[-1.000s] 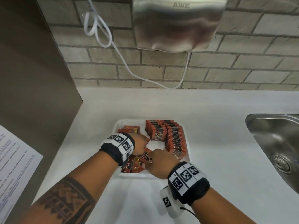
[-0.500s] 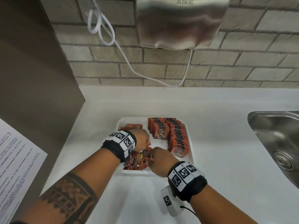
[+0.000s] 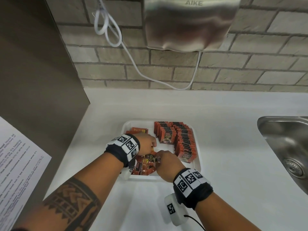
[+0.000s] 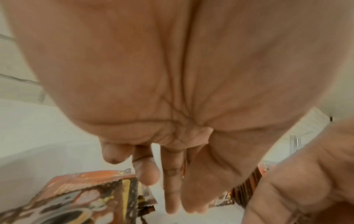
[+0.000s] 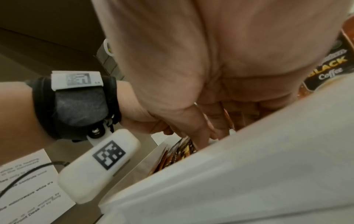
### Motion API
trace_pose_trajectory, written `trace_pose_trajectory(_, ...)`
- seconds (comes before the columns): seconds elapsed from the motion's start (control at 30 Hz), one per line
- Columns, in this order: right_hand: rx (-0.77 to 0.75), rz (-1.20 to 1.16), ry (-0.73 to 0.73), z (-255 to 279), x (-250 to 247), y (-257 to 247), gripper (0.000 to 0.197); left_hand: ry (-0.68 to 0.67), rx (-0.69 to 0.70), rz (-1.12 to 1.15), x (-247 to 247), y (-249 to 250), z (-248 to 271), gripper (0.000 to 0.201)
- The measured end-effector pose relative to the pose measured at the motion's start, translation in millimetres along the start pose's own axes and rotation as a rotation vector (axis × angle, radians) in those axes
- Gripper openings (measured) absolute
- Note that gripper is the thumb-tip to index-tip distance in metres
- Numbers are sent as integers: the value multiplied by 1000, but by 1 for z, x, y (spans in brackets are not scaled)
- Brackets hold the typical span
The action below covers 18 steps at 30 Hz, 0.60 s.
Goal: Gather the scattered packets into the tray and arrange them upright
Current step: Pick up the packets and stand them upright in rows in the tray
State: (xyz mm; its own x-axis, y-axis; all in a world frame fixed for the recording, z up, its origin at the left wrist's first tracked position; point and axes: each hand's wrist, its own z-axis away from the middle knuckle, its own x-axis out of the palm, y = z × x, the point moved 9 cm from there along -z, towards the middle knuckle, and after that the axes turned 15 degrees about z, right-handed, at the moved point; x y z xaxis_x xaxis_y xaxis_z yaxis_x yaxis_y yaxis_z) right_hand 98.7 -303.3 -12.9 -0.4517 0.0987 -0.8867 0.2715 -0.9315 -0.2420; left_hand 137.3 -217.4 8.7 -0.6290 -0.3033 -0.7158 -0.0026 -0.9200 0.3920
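A printed sheet [image 3: 20, 164] is seen at the far left, against a brown panel [image 3: 38, 80]. The tattooed left forearm is extended forward and to the right over the white counter [image 3: 233, 164], and the left hand [image 3: 146, 144] is held palm down above the near left part of the white tray [image 3: 197, 165]. In the left wrist view its fingers [image 4: 172, 181] are seen pointing down, lightly bent, with a thin orange edge between two of them; whether a packet is actually pinched cannot be told. Loose packets [image 3: 145, 165] lie in a jumbled heap under and between both hands, inside the tray. The right forearm is brought in from the lower right, and the right hand [image 3: 166, 164] is bent at the wrist with fingers curled down into the heap; a packet appears to be pinched at its fingertips. Upright rows of packets [image 3: 183, 140] are stood along the tray's far and right sides. A steel sink [image 3: 286, 147] is set at the right.
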Motion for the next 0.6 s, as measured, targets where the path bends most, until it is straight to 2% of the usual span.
trace_pose_trajectory(0.33,49,-38,56,-4,0,7,39,4,-3,50,8,-8,-2,45)
trace_pose_trajectory(0.47,69,-29,8,-7,4,7,52,-8,16,26,13,-4,-3,44)
trace_pose_trajectory(0.6,57,5,-35,-10,8,5,55,-40,32,-13,19,0,-3,38)
